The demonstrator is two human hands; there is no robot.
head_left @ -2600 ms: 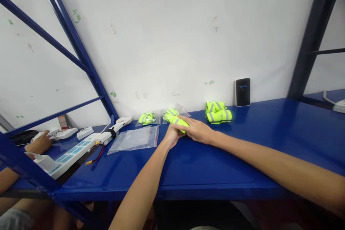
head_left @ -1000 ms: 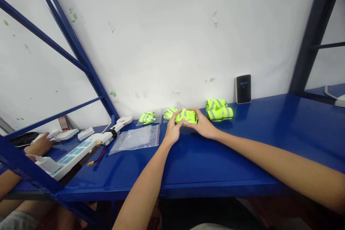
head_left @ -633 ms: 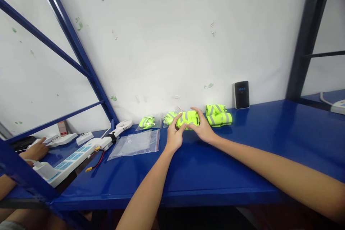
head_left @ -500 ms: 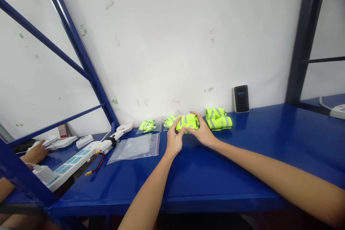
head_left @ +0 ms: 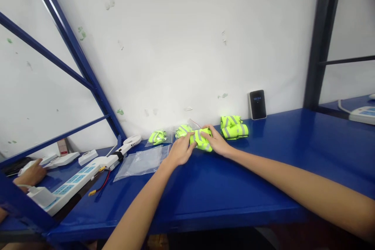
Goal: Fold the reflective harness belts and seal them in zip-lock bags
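Between my two hands is a rolled fluorescent yellow reflective vest (head_left: 201, 139) with silver stripes, just above the blue table. My left hand (head_left: 181, 149) grips its left end, and my right hand (head_left: 216, 140) closes on its right side. Behind my left hand lies another yellow vest bundle (head_left: 183, 130), apparently in a clear bag. Further left is a bagged yellow vest (head_left: 157, 137). To the right of my right hand, two rolled vests (head_left: 234, 127) rest one against the other. Clear zip bags (head_left: 142, 161) lie flat left of my left hand.
A white power strip (head_left: 73, 183), a small white fan (head_left: 131, 140) and a red-black cable with yellow connectors (head_left: 102, 181) are on the left. Beyond the blue frame post is another person's hand (head_left: 33, 174). A black-screened device (head_left: 258, 104) leans against the wall.
The held vest has tilted, its right end now lower. My left hand has shifted left and turned palm-down; my right fingers have come over the roll. The camera view has shifted slightly.
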